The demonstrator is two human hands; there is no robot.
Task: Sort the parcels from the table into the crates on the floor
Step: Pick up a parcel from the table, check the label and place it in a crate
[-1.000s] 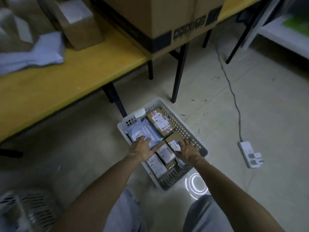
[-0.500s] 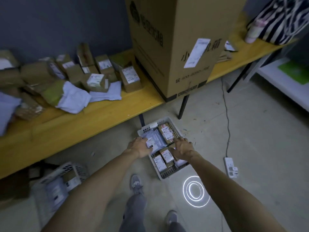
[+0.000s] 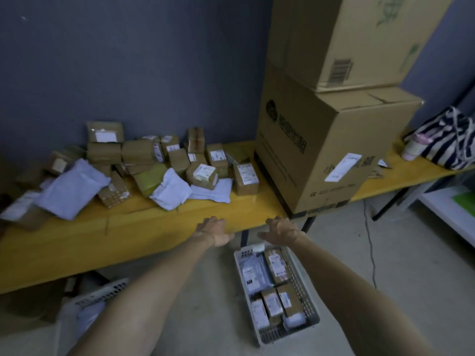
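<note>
Several brown cardboard parcels (image 3: 203, 173) and white soft-bag parcels (image 3: 72, 187) are heaped on the yellow table (image 3: 123, 227) against the blue wall. A white crate (image 3: 312, 318) on the floor at centre right holds several boxes and a grey bag. A second white crate (image 3: 100, 295) sits low at the left, partly under the table. My left hand (image 3: 214, 229) and my right hand (image 3: 281, 231) are both raised at the table's front edge, fingers relaxed, holding nothing.
Two big stacked cardboard boxes (image 3: 331, 140) fill the table's right part. A striped bag (image 3: 448, 140) and a pink cup (image 3: 413, 147) sit at the far right. A cable (image 3: 370, 242) runs along the floor, and a white shelf (image 3: 452, 211) stands at right.
Both hands have left the parcels in the centre-right crate and risen to the table edge. The view has lifted from the crate to the table and wall.
</note>
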